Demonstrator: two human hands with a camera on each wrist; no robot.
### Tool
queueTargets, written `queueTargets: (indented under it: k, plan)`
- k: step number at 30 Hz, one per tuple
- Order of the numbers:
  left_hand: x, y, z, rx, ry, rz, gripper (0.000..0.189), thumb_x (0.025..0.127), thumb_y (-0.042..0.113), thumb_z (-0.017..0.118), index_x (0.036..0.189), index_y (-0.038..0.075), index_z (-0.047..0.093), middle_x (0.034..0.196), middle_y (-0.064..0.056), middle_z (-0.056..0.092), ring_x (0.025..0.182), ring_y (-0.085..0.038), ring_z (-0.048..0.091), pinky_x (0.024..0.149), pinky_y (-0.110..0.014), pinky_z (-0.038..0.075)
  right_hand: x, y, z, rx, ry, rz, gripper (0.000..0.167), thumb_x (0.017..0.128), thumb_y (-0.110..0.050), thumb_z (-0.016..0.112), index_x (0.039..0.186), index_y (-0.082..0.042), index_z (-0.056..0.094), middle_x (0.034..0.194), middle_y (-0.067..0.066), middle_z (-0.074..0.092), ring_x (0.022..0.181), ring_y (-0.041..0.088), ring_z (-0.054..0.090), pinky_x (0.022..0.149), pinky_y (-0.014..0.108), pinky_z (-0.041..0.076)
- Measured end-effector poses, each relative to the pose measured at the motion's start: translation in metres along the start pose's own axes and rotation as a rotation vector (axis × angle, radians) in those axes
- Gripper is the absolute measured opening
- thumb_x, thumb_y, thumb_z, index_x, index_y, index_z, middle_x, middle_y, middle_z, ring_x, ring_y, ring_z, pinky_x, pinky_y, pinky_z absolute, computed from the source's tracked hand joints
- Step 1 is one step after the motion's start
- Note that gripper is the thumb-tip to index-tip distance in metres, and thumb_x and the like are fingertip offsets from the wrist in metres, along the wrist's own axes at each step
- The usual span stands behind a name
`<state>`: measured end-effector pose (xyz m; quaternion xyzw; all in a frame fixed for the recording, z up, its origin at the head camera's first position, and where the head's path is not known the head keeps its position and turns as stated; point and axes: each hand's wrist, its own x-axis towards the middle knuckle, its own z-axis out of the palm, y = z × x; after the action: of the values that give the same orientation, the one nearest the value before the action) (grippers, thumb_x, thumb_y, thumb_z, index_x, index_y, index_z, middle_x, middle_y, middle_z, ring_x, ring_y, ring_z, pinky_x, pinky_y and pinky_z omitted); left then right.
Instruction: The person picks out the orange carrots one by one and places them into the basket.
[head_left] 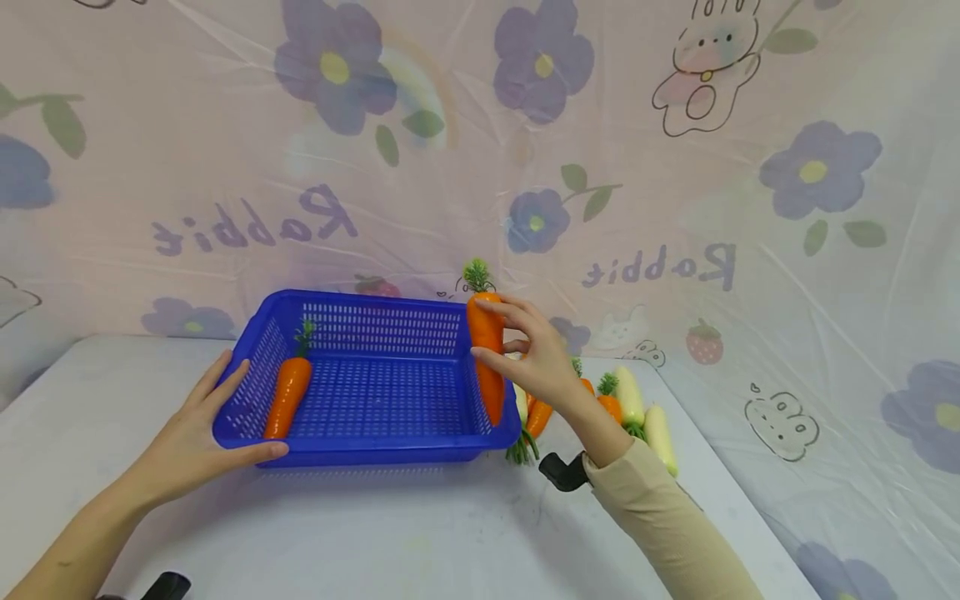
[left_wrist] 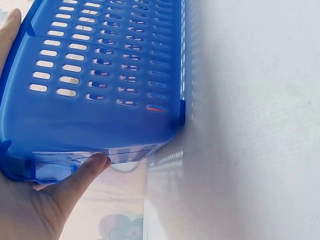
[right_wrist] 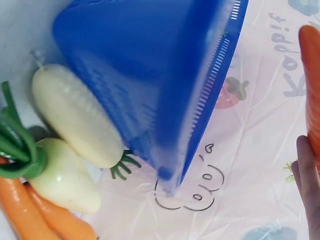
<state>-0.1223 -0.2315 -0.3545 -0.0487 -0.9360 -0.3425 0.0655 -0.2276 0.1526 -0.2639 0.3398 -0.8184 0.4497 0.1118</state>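
A blue perforated basket stands on the white table. My left hand grips its left end, the thumb along the near rim and the fingers at the left side; the left wrist view shows the thumb against the basket's wall. One orange carrot with a green top lies inside at the left. My right hand holds another carrot upright at the basket's right end, thumb and fingers around its upper part. In the right wrist view, that carrot is cut off at the right edge.
Right of the basket lie several carrots and white radishes, partly behind my right forearm. In the right wrist view a white radish lies close beside the basket. A printed curtain hangs behind the table.
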Motion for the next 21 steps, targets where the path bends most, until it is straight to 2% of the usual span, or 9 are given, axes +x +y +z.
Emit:
queueTargets:
  k: [12,21]
  plan:
    - [-0.001,0.002,0.000,-0.004,-0.002,-0.007,0.113,0.075,0.045,0.077,0.155,0.010,0.005,0.160,-0.016,-0.013,0.137,-0.061,0.007,0.087,-0.084,0.023,0.018,-0.015,0.009,0.002,-0.024,-0.021,0.055,0.083,-0.015,0.075,0.134,-0.015,0.056,0.150,0.005,0.039,0.114,0.025,0.058,0.082,0.033,0.059]
    - [-0.001,0.003,-0.001,-0.020,-0.002,-0.004,0.113,0.075,0.044,0.078,0.155,0.010,0.006,0.161,-0.016,-0.012,0.137,-0.060,0.006,0.088,-0.083,0.023,0.030,-0.024,0.017,-0.010,-0.033,-0.060,0.055,0.083,-0.015,0.075,0.135,-0.016,0.056,0.147,0.005,0.042,0.114,0.024,0.055,0.079,0.032,0.059]
